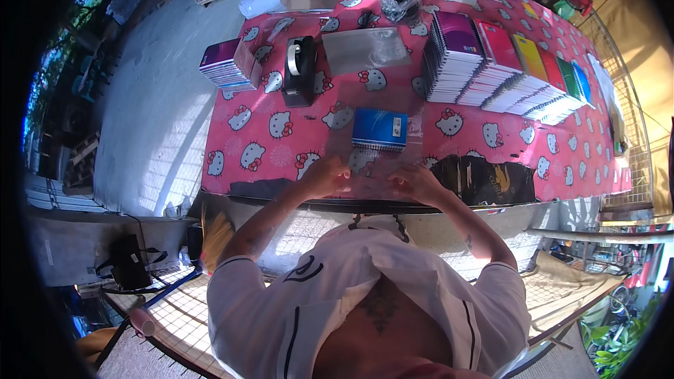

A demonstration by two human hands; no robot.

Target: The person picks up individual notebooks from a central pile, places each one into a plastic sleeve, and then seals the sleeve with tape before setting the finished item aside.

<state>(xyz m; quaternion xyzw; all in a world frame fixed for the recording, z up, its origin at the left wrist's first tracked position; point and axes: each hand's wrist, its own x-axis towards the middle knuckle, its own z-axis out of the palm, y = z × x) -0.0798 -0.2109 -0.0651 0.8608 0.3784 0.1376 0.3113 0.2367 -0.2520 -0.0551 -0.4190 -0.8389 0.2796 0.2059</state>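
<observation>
A blue spiral notebook (379, 128) lies inside a clear plastic sleeve (414, 133) on the pink cartoon-print tablecloth (260, 133). My left hand (326, 173) pinches the sleeve's near edge on the left. My right hand (415, 181) grips the same near edge on the right. Both hands sit close together just below the notebook, at the table's front edge.
A black tape dispenser (300, 69) stands behind the left hand. A pile of clear sleeves (365, 48) lies beyond it. Fanned stacks of coloured notebooks (502, 70) fill the right side, and a small stack (226, 64) sits far left. A black bag (484, 179) lies at the right front edge.
</observation>
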